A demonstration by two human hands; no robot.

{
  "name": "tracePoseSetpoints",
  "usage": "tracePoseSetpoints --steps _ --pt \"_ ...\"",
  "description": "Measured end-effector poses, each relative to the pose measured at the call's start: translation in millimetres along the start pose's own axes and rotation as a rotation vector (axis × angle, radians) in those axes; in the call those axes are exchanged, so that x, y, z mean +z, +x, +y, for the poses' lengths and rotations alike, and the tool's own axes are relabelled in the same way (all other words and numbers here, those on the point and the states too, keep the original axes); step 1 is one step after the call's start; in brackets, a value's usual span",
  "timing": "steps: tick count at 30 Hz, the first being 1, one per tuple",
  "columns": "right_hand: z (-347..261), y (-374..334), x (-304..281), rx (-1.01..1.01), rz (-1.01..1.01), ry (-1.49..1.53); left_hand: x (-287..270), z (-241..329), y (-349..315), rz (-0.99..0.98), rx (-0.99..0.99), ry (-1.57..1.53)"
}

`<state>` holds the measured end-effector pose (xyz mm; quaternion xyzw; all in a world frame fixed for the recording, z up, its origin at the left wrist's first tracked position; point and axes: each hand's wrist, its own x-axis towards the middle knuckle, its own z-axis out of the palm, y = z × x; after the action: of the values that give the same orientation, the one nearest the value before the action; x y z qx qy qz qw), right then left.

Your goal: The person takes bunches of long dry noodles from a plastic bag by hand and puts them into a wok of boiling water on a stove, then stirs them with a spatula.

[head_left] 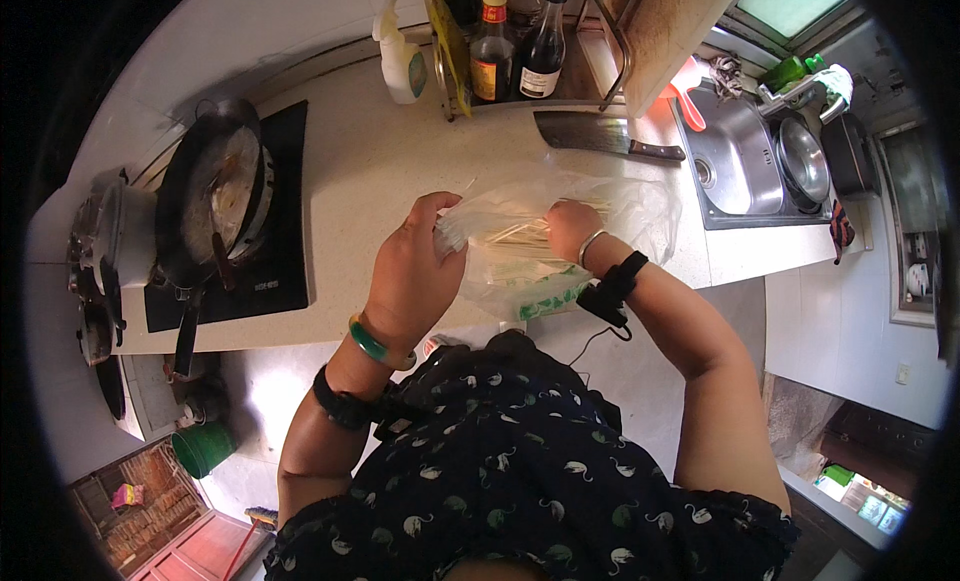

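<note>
Since the clear plastic bag [520,268] sits at 12 o'clock on the counter [390,161], grip's the thing to sort out: I'd guess the film is light, floppy and kinda slippery, while the thin pale sticks [510,237] in it are stiff lengthwise but probably snap if bent. Left hand [412,271] is pinching bunched plastic at the bag's 9 o'clock end; right hand [575,230] is curled over the sticks, can't tell how tightly. Personally, I'd hold them mid-length as one bundle.
</note>
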<state>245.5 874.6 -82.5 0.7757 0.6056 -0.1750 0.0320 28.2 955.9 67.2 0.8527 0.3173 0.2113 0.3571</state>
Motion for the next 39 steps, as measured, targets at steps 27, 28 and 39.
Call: tracePoseSetpoints --steps 27,28,39 --pt "-25 -4 -20 -0.053 -0.145 -0.281 -2 -6 5 0.022 0.038 0.08" --pt "-23 -5 -18 -0.052 -0.144 -0.283 -2 -5 5 0.023 0.04 0.078" --pt "17 -30 -19 -0.247 0.062 0.244 0 -5 -4 0.01 0.031 0.055"
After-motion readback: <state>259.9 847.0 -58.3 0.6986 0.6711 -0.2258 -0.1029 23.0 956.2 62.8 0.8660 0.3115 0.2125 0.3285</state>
